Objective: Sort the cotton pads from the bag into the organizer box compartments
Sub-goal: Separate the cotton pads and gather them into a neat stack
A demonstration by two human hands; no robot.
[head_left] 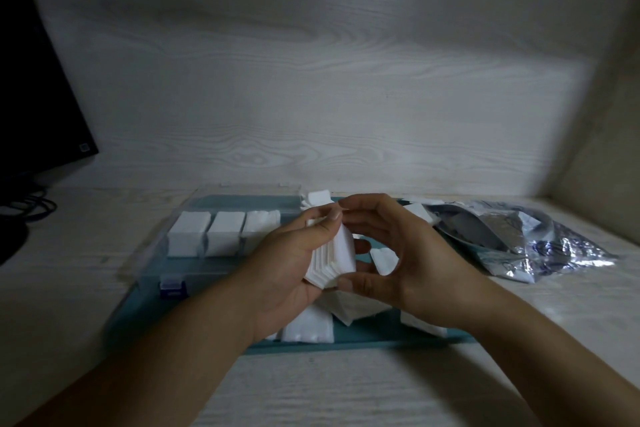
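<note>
A fanned stack of white square cotton pads (333,258) is held above the organizer box (221,272). My left hand (294,263) grips the stack from the left, thumb at its top. My right hand (388,253) pinches it from the right, index finger on the top edge and thumb at the bottom. Three upright stacks of pads (221,232) fill the box's back-left compartments. Loose pads (308,328) lie in the front compartments under my hands. The crumpled foil bag (519,239) lies open to the right of the box.
The box's clear lid (242,189) stands open at the back, and a blue latch (172,288) sits on its left front. A dark monitor (34,97) with cables stands at far left. A wood-grain wall rises close behind the box.
</note>
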